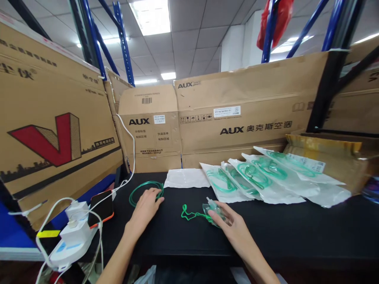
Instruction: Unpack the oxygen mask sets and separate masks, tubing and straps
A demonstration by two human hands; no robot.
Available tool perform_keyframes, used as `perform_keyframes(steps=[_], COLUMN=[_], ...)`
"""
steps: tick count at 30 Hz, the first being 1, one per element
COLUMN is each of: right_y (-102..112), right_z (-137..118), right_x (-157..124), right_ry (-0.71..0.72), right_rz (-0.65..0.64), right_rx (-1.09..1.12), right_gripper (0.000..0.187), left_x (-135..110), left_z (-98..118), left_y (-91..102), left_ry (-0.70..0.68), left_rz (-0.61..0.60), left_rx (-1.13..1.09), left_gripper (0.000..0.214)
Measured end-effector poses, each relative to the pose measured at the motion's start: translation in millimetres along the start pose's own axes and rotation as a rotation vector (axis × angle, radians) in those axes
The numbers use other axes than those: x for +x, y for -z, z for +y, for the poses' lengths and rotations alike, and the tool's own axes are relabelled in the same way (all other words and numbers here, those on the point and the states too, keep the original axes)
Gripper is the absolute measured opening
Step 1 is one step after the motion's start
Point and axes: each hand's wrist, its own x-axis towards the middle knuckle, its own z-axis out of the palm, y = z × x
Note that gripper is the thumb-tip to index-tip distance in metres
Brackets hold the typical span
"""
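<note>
My right hand [226, 217] is closed around a clear plastic oxygen mask [208, 208] with a pale connector at its top. From the mask a green elastic strap [189, 215] trails leftward over the black table. On the left, a coil of green tubing [139, 189] lies on the tabletop. My left hand [147, 207] rests over the coil's right side, fingers stretched out and thumb apart; its fingertips touch or nearly touch the tubing. Between the hands and the back wall lies a flat white pouch [186, 178].
Overlapping clear-fronted pouches with green tubing [251, 175] fan out at the right, before an open cardboard box [325, 148]. A power strip [72, 240] with white cables and a phone [102, 207] sit at the left. Cardboard panels [201, 138] wall the table [183, 240].
</note>
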Motion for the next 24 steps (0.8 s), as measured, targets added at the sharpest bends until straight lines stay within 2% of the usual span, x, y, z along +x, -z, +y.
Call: perform_keyframes(steps=[2,5,8,10,12,15,19,21,24], right_y=[-1.1,-1.8,-2.1,-2.6,-3.2,-3.7,-2.9,-2.0,-1.2], right_z=[0.6,-0.3,-1.8,-3.0,-4.4,-6.5,-6.2,-4.5,-2.2], right_x=[-1.8,-2.3,-2.6,-3.4,-4.3,-5.5,-6.4,-6.2,-5.4], right_ry=[0.017,0.029,0.034,0.037,0.041,0.047,0.046,0.041,0.025], right_rz=[-0.01,-0.026,-0.033,-0.037,-0.043,-0.053,-0.058,-0.053,-0.049], right_rx=[-0.034,-0.058,-0.066,-0.071,-0.076,-0.083,-0.085,-0.073,-0.034], right_gripper=[0.052,0.051,0.051,0.05,0.05,0.05,0.049,0.048,0.049], left_x=[-0.7,-15.2,-32.6,-35.8,-28.7,-4.7,15.0,8.2,-19.3], left_z=[-11.5,-19.1,-18.0,-14.1,-9.4,-4.9,-7.5,-11.7,-17.5], left_y=[-1.1,0.3,6.3,9.5,9.2,2.0,-8.2,-7.8,0.6], left_ry=[0.014,0.023,0.043,0.064,0.082,0.108,0.116,0.098,0.041], left_rz=[-0.018,-0.046,-0.063,-0.046,-0.018,-0.006,-0.035,-0.056,-0.108], left_rx=[0.058,0.108,0.128,0.135,0.141,0.153,0.167,0.17,0.154], left_gripper=[0.035,0.035,0.033,0.036,0.04,0.043,0.031,0.03,0.031])
